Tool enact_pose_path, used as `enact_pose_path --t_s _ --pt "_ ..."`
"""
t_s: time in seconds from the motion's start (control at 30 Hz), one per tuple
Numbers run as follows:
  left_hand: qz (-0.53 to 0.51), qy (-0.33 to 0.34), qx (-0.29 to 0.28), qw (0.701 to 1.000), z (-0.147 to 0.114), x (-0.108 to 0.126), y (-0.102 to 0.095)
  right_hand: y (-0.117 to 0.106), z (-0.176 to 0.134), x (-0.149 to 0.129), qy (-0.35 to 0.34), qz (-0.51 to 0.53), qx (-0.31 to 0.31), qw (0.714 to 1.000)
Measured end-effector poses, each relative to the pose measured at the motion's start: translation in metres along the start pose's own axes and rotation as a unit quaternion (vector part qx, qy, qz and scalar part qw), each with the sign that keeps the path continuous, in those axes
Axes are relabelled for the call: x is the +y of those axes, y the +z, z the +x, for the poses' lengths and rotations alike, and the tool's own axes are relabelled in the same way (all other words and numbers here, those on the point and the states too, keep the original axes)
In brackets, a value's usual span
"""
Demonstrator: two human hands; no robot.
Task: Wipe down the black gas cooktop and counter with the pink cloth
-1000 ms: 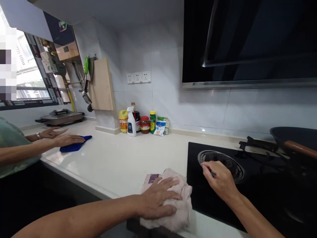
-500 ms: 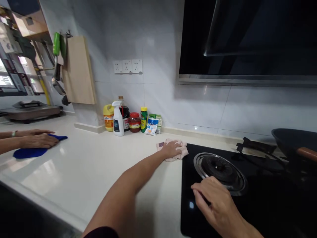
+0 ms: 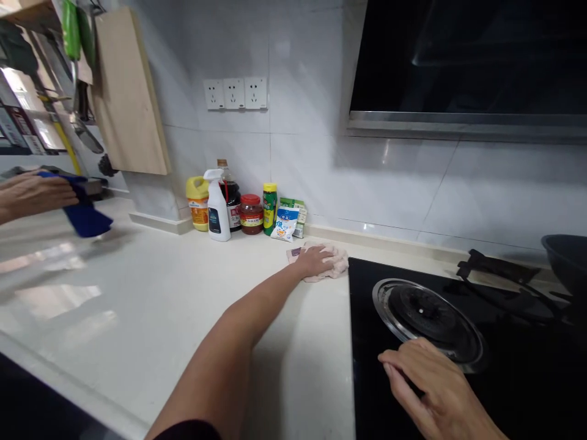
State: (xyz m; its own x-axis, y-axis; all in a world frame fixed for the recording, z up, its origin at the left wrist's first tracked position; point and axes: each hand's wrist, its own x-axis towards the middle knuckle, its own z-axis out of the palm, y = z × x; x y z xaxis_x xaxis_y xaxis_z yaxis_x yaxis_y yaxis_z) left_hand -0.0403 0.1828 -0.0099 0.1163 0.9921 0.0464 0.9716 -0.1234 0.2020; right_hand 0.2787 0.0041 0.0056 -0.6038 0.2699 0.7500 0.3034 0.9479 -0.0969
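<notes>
My left hand (image 3: 312, 261) reaches out over the counter and holds a pale pink cleaning cloth (image 3: 338, 263) from above, pressed on the surface. The cloth lies bunched at the back left corner of the black glass cooktop (image 3: 367, 366). Above the cooktop's front part is my right hand (image 3: 433, 382), fingers curled in and thumb close to the index finger, with nothing seen in it. It overlaps the near edge of the round burner (image 3: 424, 315) in view; whether it touches the glass I cannot tell.
Against the wall stand a yellow jug (image 3: 198, 205), a white spray bottle (image 3: 217, 208), a sauce bottle (image 3: 233, 201), a red-lidded jar (image 3: 251, 215), a green container (image 3: 269, 211) and packets (image 3: 285, 225). A wok (image 3: 566, 260) sits right. At left, a co-worker's hand (image 3: 39, 194) holds a blue cloth (image 3: 87, 211).
The co-worker has lifted the blue cloth off the counter. My view has turned slightly and tipped down. Both my hands keep nearly the same pose, the left still on the cloth.
</notes>
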Motion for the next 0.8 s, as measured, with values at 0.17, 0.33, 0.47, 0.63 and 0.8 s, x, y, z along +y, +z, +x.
enact_pose_path --t_s 0.17,0.33,0.47,0.63,0.8 --pt "0.011 -0.04 0.015 0.999 -0.05 -0.045 -0.018 0.001 -0.002 0.003 -0.001 0.004 -0.013 1.0" --pt "0.031 -0.113 0.032 0.993 -0.081 -0.093 -0.038 0.002 -0.006 0.008 0.008 -0.007 -0.007 1.0" --pt "0.048 -0.181 0.043 0.981 -0.105 -0.126 -0.046 -0.001 -0.008 0.015 0.024 -0.026 -0.003 0.999" --pt "0.077 -0.244 0.056 0.965 -0.171 -0.153 -0.055 -0.002 -0.01 0.023 0.033 -0.04 -0.011 0.999" --pt "0.102 -0.295 0.059 0.948 -0.261 -0.166 -0.071 -0.002 -0.011 0.024 0.05 -0.053 -0.044 0.996"
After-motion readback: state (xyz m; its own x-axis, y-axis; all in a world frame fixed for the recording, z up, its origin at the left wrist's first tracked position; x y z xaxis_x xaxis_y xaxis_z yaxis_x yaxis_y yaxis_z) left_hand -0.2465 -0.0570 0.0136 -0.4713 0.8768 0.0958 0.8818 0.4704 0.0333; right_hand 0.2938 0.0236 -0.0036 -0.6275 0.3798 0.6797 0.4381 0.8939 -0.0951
